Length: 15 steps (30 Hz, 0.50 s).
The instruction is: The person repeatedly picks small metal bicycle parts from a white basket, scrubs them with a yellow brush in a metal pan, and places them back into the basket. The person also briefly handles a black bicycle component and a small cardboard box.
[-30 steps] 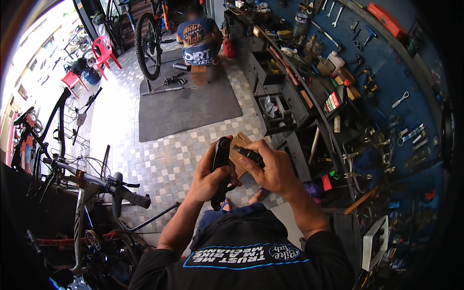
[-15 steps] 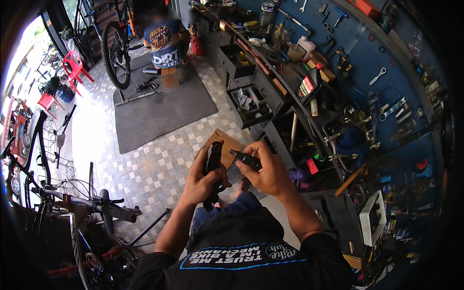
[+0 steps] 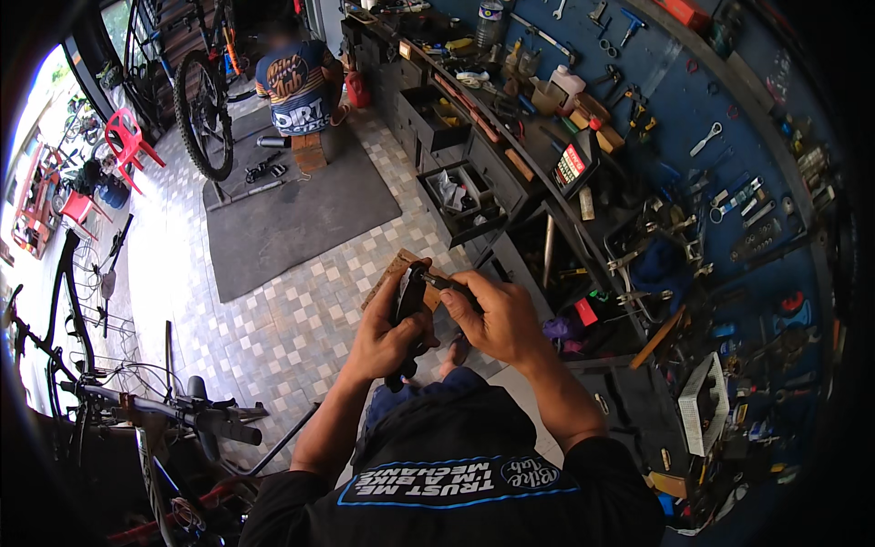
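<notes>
Here, checkered tile floor (image 3: 301, 319), grey mat (image 3: 292, 219), blue tool wall (image 3: 729, 164), cluttered workbench (image 3: 510, 137).

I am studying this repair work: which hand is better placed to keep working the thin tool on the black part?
Probably the right hand: its fingers already pinch the thin tool at the top of the black part. The left hand is wrapped around that part, steadying it.

Black part (image 3: 407, 310): matt plastic, held above floor (image 3: 273, 337). Floor: glossy checkered tile; beyond it, mat (image 3: 292, 219) of dull grey rubber.
</notes>
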Each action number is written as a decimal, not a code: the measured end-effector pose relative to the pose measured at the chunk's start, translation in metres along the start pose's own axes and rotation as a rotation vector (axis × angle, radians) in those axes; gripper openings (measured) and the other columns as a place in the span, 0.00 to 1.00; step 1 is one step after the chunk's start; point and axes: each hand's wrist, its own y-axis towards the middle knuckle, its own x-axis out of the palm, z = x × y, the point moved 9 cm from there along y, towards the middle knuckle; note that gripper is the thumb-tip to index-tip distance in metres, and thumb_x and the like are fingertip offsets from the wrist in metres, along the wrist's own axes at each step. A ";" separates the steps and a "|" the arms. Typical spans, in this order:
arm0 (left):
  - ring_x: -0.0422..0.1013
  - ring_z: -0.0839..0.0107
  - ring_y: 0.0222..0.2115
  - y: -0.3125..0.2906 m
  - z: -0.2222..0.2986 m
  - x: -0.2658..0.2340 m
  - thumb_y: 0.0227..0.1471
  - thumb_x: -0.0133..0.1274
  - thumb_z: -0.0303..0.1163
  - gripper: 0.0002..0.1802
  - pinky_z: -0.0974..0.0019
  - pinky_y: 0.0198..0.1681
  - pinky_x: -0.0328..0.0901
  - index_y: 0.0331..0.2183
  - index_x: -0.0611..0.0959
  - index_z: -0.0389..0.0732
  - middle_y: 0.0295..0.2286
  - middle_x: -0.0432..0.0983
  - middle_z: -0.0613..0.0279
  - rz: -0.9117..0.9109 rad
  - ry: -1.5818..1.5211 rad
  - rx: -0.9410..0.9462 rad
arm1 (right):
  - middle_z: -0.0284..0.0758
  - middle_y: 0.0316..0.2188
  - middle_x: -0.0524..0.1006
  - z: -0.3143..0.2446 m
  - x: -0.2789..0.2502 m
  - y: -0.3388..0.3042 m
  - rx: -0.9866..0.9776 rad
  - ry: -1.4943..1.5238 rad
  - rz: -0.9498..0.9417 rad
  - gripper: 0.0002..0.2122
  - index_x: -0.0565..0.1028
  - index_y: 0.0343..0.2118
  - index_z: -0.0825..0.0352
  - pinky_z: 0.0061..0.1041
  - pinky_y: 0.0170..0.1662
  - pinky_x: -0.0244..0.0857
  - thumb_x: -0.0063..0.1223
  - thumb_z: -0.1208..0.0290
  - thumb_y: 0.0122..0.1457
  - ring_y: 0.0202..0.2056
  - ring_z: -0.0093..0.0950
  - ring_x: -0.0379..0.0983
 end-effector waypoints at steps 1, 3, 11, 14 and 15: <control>0.80 0.70 0.28 -0.001 0.001 0.000 0.56 0.50 0.20 0.41 0.67 0.35 0.75 0.70 0.62 0.37 0.29 0.78 0.62 0.000 0.001 -0.009 | 0.41 0.21 0.80 -0.002 0.001 0.001 -0.004 -0.008 -0.001 0.14 0.80 0.42 0.69 0.34 0.26 0.70 0.61 0.61 0.70 0.22 0.39 0.81; 0.79 0.71 0.28 -0.004 0.003 -0.002 0.57 0.49 0.19 0.40 0.67 0.35 0.75 0.70 0.62 0.38 0.29 0.78 0.62 0.006 0.006 -0.014 | 0.40 0.20 0.80 -0.007 0.005 0.003 -0.017 -0.023 -0.004 0.14 0.81 0.42 0.69 0.34 0.25 0.70 0.61 0.60 0.70 0.22 0.39 0.81; 0.76 0.75 0.27 -0.018 0.004 -0.017 0.55 0.48 0.19 0.41 0.67 0.35 0.74 0.70 0.64 0.38 0.28 0.76 0.65 0.117 0.214 0.057 | 0.40 0.20 0.81 -0.021 0.017 0.003 -0.036 -0.155 -0.042 0.14 0.81 0.40 0.66 0.37 0.25 0.72 0.62 0.59 0.69 0.22 0.40 0.82; 0.76 0.75 0.27 -0.024 0.007 -0.021 0.56 0.48 0.19 0.40 0.67 0.35 0.74 0.70 0.65 0.41 0.28 0.75 0.65 0.143 0.363 0.065 | 0.39 0.19 0.81 -0.023 0.023 0.000 -0.046 -0.241 -0.068 0.13 0.81 0.39 0.66 0.38 0.24 0.73 0.63 0.59 0.68 0.21 0.40 0.82; 0.76 0.75 0.28 -0.025 0.008 -0.022 0.56 0.48 0.19 0.40 0.67 0.35 0.74 0.70 0.65 0.42 0.28 0.75 0.65 0.150 0.408 0.064 | 0.39 0.19 0.80 -0.024 0.025 0.000 -0.051 -0.268 -0.072 0.13 0.80 0.38 0.65 0.38 0.24 0.73 0.63 0.59 0.67 0.21 0.39 0.82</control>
